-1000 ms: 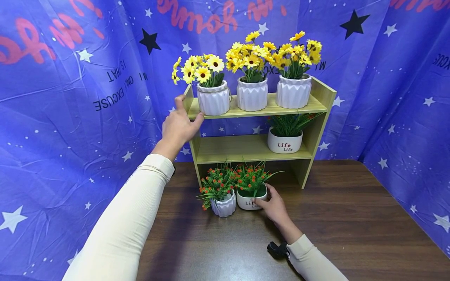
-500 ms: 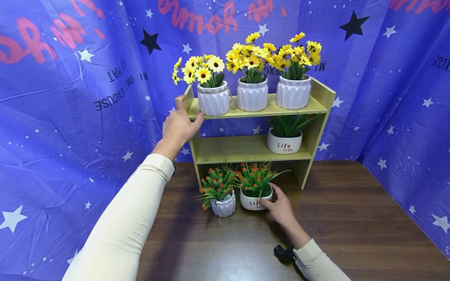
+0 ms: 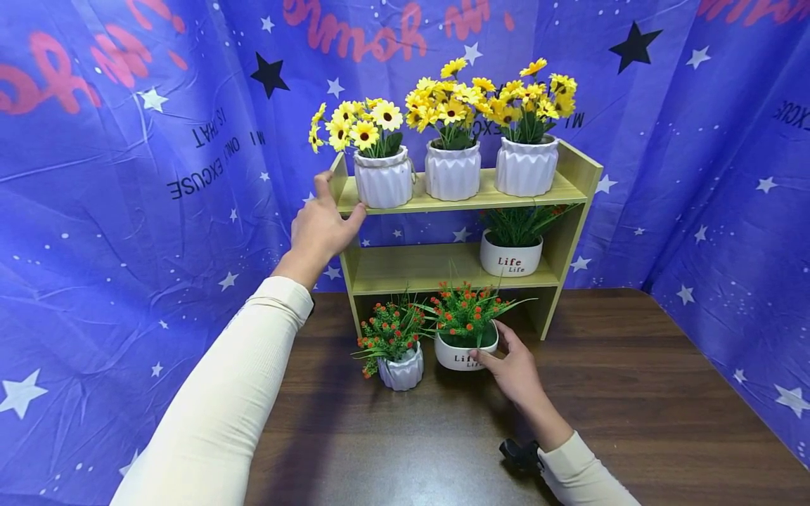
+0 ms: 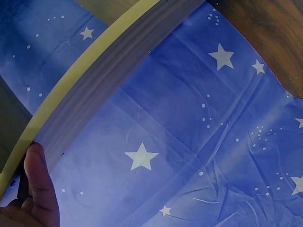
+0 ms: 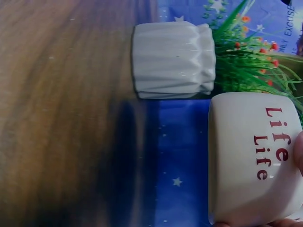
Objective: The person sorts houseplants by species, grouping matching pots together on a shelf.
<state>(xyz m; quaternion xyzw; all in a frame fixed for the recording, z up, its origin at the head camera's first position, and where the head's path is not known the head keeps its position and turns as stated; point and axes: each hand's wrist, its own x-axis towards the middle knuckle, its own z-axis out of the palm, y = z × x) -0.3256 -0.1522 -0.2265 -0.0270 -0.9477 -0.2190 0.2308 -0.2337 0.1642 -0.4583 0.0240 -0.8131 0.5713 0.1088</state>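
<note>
My right hand (image 3: 515, 365) holds a white oval flowerpot (image 3: 465, 357) lettered "Life" by its right side, thumb in front. Red-flowered greenery grows from this pot, which hangs slightly above the table before the shelf's bottom opening. Up at the left end of the wooden shelf (image 3: 430, 263), my left hand (image 3: 319, 228) grips the side panel near the top board; a digit lies against that panel (image 4: 90, 94) in the left wrist view. Left of the held pot, a fluted white pot (image 3: 402, 369) with red flowers stands on the table; the right wrist view shows this fluted pot (image 5: 173, 61) too.
Three white pots of yellow flowers (image 3: 452, 169) line the top board. Another "Life" pot (image 3: 511, 254) sits at the right of the middle board. A blue starry curtain (image 3: 158, 211) hangs behind and beside the brown wooden table (image 3: 633, 393).
My right hand has moved the "Life" pot rightward, away from the fluted pot, and raised it off the table. The left hand has stayed on the shelf.
</note>
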